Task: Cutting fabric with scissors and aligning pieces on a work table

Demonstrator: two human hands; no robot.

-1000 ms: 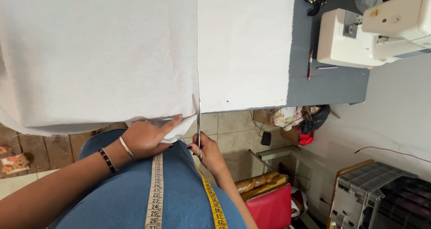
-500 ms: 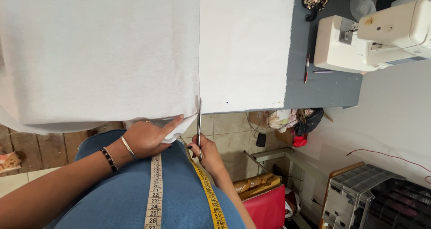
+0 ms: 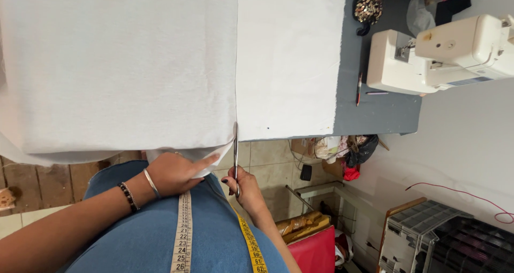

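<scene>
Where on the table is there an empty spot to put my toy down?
The bare grey table strip between the white cloth and the white sewing machine is free, apart from a pen. The near edge is crowded: the left hand holds cloth, the right hand works metal scissors.

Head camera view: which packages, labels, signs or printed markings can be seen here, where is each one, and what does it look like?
Measuring tape: hangs down the person's blue front, a yellow band with black printed markings.
Cardboard box: on the floor under the grey table's edge, brown, partly hidden.
Sewing machine: on the table at right, white; a small pale strip on its side, too small to make out.
No signs or screens show.
</scene>
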